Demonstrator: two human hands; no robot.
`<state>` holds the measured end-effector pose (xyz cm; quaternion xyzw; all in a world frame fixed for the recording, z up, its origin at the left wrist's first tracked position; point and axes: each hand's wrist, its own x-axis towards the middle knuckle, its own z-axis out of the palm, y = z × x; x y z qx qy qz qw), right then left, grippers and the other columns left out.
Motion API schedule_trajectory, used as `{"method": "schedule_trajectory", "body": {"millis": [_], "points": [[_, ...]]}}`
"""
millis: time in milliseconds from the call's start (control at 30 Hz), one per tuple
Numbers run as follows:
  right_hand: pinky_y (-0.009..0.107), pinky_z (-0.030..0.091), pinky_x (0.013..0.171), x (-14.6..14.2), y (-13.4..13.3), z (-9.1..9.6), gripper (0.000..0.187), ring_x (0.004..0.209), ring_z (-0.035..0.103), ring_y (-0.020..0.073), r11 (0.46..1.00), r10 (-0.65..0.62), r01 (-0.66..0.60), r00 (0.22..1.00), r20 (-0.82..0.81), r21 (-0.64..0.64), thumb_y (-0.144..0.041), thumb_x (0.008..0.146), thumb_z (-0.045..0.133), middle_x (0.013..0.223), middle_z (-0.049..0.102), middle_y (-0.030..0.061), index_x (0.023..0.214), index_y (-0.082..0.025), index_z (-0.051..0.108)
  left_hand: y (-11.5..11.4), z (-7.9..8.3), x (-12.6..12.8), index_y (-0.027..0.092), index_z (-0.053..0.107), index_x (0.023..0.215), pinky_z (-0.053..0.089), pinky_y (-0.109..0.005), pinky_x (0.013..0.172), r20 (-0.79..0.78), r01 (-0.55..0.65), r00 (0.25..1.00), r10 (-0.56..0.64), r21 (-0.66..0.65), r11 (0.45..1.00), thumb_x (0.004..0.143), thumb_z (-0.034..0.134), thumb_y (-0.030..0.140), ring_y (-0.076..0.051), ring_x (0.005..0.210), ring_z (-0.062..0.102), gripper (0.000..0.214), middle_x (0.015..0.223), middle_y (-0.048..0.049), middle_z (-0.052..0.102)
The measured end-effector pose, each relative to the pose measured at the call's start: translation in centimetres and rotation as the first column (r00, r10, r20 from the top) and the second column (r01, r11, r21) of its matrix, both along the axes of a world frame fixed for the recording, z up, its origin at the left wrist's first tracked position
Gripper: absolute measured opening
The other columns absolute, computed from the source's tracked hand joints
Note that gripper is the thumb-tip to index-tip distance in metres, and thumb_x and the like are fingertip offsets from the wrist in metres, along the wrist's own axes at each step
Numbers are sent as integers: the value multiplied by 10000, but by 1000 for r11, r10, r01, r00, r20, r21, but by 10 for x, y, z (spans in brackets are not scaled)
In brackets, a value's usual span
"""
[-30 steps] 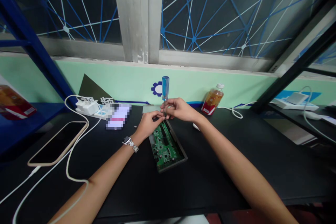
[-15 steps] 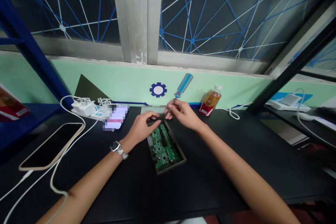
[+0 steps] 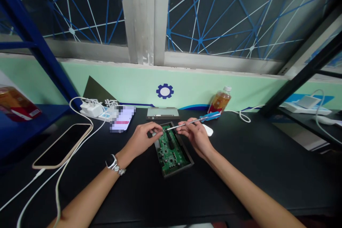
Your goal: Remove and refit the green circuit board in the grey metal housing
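Note:
A screwdriver (image 3: pixel 210 116) with a blue translucent handle is held by its shaft in my right hand (image 3: pixel 196 135). It lies nearly level, its tip pointing left over the far end of a green circuit board (image 3: pixel 171 149). The board sits in a dark open-topped metal case (image 3: pixel 188 156) on the black table. Beside the screwdriver tip, my left hand (image 3: pixel 144 137) has its thumb and forefinger drawn together at the case's far left corner. Anything between those fingertips is too small to make out. Behind the case lies a grey metal plate (image 3: pixel 162 113).
Left are a phone in a beige case (image 3: pixel 62 146), a lit phone (image 3: pixel 123 119), a power strip (image 3: pixel 104 114) and white cables (image 3: pixel 62 171). A drink bottle (image 3: pixel 220 100) stands by the back wall. A white rounded object (image 3: pixel 207 130) lies behind my right hand.
The screwdriver has swung from steeply upright to nearly level, handle to the right. My hands have moved apart and lower, uncovering the case's far end, the metal plate and the white object.

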<state>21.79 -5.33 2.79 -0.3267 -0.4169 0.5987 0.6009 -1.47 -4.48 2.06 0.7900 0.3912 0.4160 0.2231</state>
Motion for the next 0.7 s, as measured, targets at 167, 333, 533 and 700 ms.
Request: {"method": "schedule_trajectory", "body": {"millis": [167, 333, 533, 700], "points": [[322, 598, 752, -1, 0, -1, 331, 777, 736, 183, 1000, -8, 7, 1000, -29, -12, -305, 790, 768, 895, 741, 33, 907, -239, 465, -1, -2, 1, 209, 725, 896, 522, -266, 694, 31, -10, 999, 10, -2, 1000, 906, 632, 295, -157, 721, 655, 127, 843, -30, 735], [319, 603, 758, -2, 0, -4, 331, 781, 743, 181, 1000, -9, 9, 999, -38, -1, -316, 801, 765, 891, 737, 22, 908, -243, 461, -4, -1, 4, 203, 715, 924, 514, -272, 704, 19, 0, 1000, -1, 34, 999, 925, 603, 273, -161, 741, 650, 131, 854, -39, 715], [327, 619, 745, -2, 2, -11, 349, 778, 756, 195, 999, -54, 54, 999, -3, 7, -366, 793, 781, 886, 748, 31, 906, -243, 475, -10, 0, 8, 199, 700, 957, 502, -292, 727, -27, 2, 1000, 1, 106, 994, 963, 541, 279, -173, 775, 636, 178, 879, -60, 689], [305, 629, 681, -1, 5, -14, 373, 718, 755, 193, 992, -126, 126, 992, 16, -19, -396, 776, 801, 836, 756, 49, 861, -231, 478, -13, 1, 11, 211, 678, 961, 491, -290, 754, -24, -22, 999, 25, 130, 991, 968, 536, 252, -168, 797, 626, 147, 900, -46, 672]]}}
